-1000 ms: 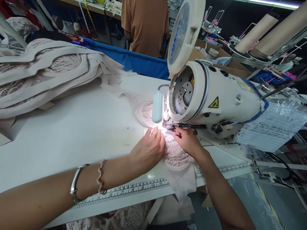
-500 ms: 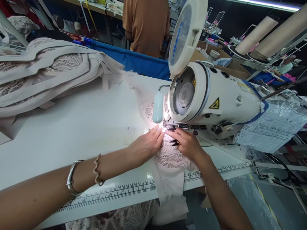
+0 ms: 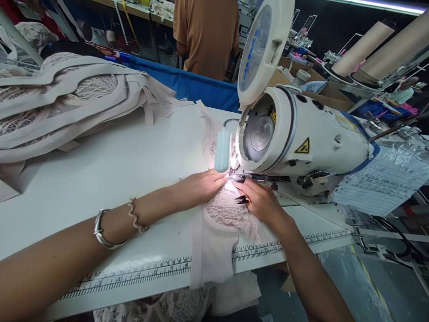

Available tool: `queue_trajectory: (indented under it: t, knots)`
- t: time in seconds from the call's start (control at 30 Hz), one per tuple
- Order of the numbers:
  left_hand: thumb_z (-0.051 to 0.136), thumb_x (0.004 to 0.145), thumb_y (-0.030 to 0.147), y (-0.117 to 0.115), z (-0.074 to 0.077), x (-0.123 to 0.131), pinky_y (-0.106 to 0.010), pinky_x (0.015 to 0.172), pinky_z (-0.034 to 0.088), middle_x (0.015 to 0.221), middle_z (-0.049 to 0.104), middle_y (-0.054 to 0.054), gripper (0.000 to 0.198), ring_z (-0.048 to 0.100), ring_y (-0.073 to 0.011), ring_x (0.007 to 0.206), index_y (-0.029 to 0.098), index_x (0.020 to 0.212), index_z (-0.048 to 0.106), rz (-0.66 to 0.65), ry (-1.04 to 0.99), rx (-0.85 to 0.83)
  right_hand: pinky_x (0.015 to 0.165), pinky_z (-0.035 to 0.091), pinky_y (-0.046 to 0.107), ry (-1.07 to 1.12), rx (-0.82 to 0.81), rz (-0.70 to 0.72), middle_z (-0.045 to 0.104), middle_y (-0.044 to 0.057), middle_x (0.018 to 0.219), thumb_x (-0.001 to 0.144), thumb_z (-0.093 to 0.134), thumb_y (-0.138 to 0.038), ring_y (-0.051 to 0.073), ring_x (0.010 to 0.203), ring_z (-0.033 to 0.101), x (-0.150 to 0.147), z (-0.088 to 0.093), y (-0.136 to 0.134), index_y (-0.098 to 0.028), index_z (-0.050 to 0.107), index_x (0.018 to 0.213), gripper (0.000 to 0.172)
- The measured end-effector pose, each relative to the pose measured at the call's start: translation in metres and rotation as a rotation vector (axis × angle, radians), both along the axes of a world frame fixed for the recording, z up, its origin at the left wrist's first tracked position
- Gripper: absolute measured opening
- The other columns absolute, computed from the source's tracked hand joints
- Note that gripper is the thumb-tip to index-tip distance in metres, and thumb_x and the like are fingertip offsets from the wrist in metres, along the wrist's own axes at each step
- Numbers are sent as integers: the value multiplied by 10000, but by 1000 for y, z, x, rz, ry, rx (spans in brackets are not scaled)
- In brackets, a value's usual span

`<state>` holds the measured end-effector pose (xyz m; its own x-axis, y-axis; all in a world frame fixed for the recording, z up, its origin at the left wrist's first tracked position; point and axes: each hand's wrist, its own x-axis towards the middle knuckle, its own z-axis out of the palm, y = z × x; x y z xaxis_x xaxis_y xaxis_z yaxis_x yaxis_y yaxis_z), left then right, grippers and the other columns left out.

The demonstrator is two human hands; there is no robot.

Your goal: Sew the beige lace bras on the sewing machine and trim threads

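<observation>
A pale pink piece of lace fabric (image 3: 223, 209) with plain borders lies under the needle area of a white sewing machine (image 3: 321, 134), its near end at the table's front edge. My left hand (image 3: 201, 187) rests flat on the fabric, fingers stretched toward the presser foot, their tips partly behind a small lamp (image 3: 222, 150). To the right, my right hand (image 3: 261, 199) has its fingers curled, with the dark blades of thread snips (image 3: 241, 200) sticking out of it. Its index finger touches the fabric beside the foot.
A heap of similar lace pieces (image 3: 83, 98) covers the table's far left. A printed ruler (image 3: 134, 279) runs along the front edge. Thread cones (image 3: 363, 47) stand at back right, and a person in a brown shirt (image 3: 206, 38) is beyond the blue cloth (image 3: 187, 84).
The fabric's near end has swung left and flattened out. My left hand has turned, its wrist moving up and left. My right hand stays in place with the snips.
</observation>
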<state>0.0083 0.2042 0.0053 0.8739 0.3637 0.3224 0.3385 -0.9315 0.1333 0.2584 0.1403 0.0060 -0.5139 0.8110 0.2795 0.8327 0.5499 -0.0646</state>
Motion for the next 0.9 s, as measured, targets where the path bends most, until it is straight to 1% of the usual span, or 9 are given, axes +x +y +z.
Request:
queue_trajectory:
  t: [0.1, 0.2, 0.37, 0.43, 0.5, 0.57, 0.7, 0.8, 0.9]
  knots:
    - [307, 931, -58, -6, 3, 5, -333, 825, 548, 1166, 693, -155, 413, 658, -199, 959, 92, 1167, 610, 52, 5, 32, 738, 564, 282, 42, -46, -13, 740, 70, 997, 927, 467, -58, 204, 875, 701, -1, -2, 0, -217, 684, 1251, 421]
    - [316, 926, -44, -27, 0, 15, -359, 807, 532, 1089, 675, -156, 373, 612, -210, 938, 86, 1117, 609, 110, -110, -4, 781, 575, 282, 116, -94, -8, 734, 76, 1061, 900, 459, -34, 205, 935, 701, -1, -4, 0, -217, 667, 1271, 463]
    - [344, 938, 6, -51, -8, 25, -361, 716, 513, 985, 627, -125, 308, 537, -207, 837, 114, 999, 626, 121, -163, -122, 696, 559, 270, 228, -187, 2, 719, 65, 1004, 776, 445, 11, 193, 869, 694, 6, -4, -3, -219, 668, 1257, 578]
    - [356, 976, 39, -51, -11, 25, -401, 820, 534, 1053, 636, -142, 287, 564, -228, 941, 115, 956, 632, 81, -154, -141, 711, 556, 275, 269, -196, 9, 721, 57, 973, 741, 449, 13, 192, 861, 695, 11, -4, -5, -215, 696, 1185, 557]
    - [373, 998, 65, -50, -12, 24, -463, 967, 513, 1136, 644, -157, 265, 567, -259, 1096, 105, 998, 635, 58, -142, -153, 712, 552, 271, 297, -189, 23, 721, 46, 936, 748, 458, 2, 184, 841, 693, 15, -5, -6, -214, 714, 1101, 486]
    - [389, 997, 69, -48, -12, 24, -498, 1015, 492, 1153, 654, -157, 257, 568, -273, 1139, 95, 1078, 631, 76, -125, -175, 699, 546, 260, 296, -158, 32, 717, 39, 913, 770, 458, -6, 174, 824, 686, 16, -5, -6, -217, 717, 1035, 427]
    - [453, 1021, 173, -41, -7, 22, -468, 902, 519, 1077, 664, -148, 271, 593, -270, 1013, 84, 1222, 611, 20, -124, -200, 801, 554, 303, 205, -28, 85, 737, 71, 1079, 789, 431, 19, 198, 967, 681, 10, -2, -4, -209, 709, 963, 399]
    - [443, 1034, 194, -28, -2, 18, -399, 843, 504, 994, 652, -120, 253, 578, -240, 940, 116, 1084, 678, -62, -124, -228, 880, 546, 364, 161, 36, 166, 742, 72, 1186, 825, 397, 49, 226, 1097, 653, 6, 0, -3, -206, 710, 1003, 442]
    - [413, 1041, 187, -10, 1, 11, -343, 787, 488, 948, 638, -104, 302, 570, -211, 868, 127, 973, 701, -99, -111, -261, 884, 539, 386, 164, 43, 193, 761, 57, 1162, 862, 383, 51, 227, 1092, 651, 4, 0, -2, -212, 716, 1064, 470]
